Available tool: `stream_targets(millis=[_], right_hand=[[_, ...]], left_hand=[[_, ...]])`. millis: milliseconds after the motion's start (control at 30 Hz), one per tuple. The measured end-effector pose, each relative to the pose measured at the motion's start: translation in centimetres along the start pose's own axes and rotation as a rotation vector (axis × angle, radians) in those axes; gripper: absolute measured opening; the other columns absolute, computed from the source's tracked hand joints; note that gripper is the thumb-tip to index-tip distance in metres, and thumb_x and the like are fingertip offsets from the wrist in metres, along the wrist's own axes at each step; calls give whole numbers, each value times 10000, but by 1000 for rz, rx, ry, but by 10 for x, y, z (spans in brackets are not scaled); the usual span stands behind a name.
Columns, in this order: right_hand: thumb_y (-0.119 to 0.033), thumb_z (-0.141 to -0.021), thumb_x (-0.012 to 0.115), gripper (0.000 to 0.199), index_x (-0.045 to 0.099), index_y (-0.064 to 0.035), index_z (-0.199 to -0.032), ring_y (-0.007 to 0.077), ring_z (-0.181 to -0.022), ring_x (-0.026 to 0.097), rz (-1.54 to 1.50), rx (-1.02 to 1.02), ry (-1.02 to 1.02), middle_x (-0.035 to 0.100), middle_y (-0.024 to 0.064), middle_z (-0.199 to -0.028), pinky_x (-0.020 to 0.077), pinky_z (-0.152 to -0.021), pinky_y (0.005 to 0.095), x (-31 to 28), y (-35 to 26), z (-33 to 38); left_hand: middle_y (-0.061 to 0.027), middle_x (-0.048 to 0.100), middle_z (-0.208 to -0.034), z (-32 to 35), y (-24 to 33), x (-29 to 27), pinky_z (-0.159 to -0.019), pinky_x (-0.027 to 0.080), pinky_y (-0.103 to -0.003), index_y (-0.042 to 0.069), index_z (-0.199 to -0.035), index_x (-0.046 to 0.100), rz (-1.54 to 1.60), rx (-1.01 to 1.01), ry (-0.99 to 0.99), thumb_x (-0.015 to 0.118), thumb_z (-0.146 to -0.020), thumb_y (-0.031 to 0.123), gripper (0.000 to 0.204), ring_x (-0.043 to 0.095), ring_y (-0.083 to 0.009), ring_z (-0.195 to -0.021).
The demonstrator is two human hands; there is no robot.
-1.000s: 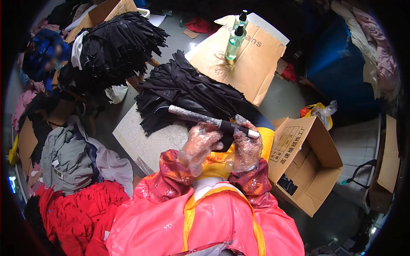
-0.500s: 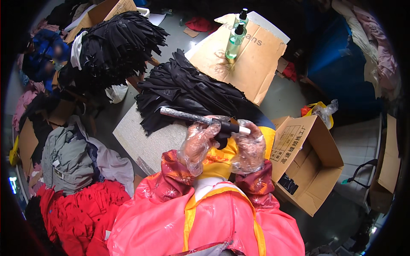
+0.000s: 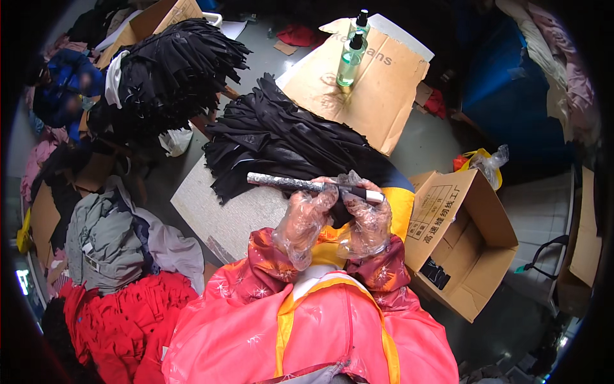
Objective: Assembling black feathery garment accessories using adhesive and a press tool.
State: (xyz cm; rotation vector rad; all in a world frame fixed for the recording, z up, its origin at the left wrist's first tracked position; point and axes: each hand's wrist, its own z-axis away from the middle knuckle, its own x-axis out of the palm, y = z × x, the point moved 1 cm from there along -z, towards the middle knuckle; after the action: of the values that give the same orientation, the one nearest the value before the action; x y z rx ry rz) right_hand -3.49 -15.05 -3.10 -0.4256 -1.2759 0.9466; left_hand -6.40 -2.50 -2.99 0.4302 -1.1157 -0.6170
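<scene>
Both my hands wear clear plastic gloves and hold a slim rod (image 3: 276,181) across in front of me. Its left length is speckled silver-grey, its middle is black and its right tip is white. My left hand (image 3: 304,216) pinches it near the middle. Close beside that, my right hand (image 3: 368,221) has its fingers closed around the black part near the white tip. Whether the black part is a cloth sleeve or the rod itself, I cannot tell. Just beyond my hands lies a pile of black fabric pieces (image 3: 281,137) on a pale board (image 3: 249,214).
Two green spray bottles (image 3: 350,61) stand on a flattened cardboard sheet (image 3: 377,96). At right sits an open carton (image 3: 473,269) with small black items inside. Grey clothes (image 3: 102,237) and red fabric (image 3: 128,320) are heaped at left. Another black fabric bundle (image 3: 173,70) lies farther back.
The rod has shifted slightly right and lies more level. My hands have come closer together, and less black material hangs below the rod between them.
</scene>
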Motion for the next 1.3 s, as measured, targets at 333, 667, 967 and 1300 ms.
stream_targets(millis=[333,667,967,1300], right_hand=[[-118,-873,677,344,568,23,-1167,181,-940,613,-13,-87,-97,632,105,-1092,505,-847,296,-15,-7,-8],[53,-811,680,279,599,-15,-1069,208,-941,640,2,50,43,646,144,-1076,522,-881,320,-9,-10,0],[-167,-852,717,377,587,36,-1141,186,-971,613,25,21,-61,641,112,-1086,478,-916,300,-9,0,-7],[-200,-875,696,404,564,40,-1172,174,-969,603,-67,5,48,624,100,-1083,472,-929,303,5,-7,3]], left_hand=[[-78,622,-1096,3,12,13,-902,475,-279,19,-1118,556,37,70,-35,607,-893,52,233,607,-144,-978],[-22,614,-1000,0,5,-1,-810,485,-247,59,-1094,562,135,-11,18,665,-898,171,248,594,-93,-909],[-19,628,-989,6,6,12,-785,483,-237,43,-1148,550,148,39,-78,663,-864,81,308,591,-101,-889],[-14,599,-963,5,7,-7,-728,458,-213,29,-1126,554,10,21,50,640,-822,-6,318,554,-76,-832]])
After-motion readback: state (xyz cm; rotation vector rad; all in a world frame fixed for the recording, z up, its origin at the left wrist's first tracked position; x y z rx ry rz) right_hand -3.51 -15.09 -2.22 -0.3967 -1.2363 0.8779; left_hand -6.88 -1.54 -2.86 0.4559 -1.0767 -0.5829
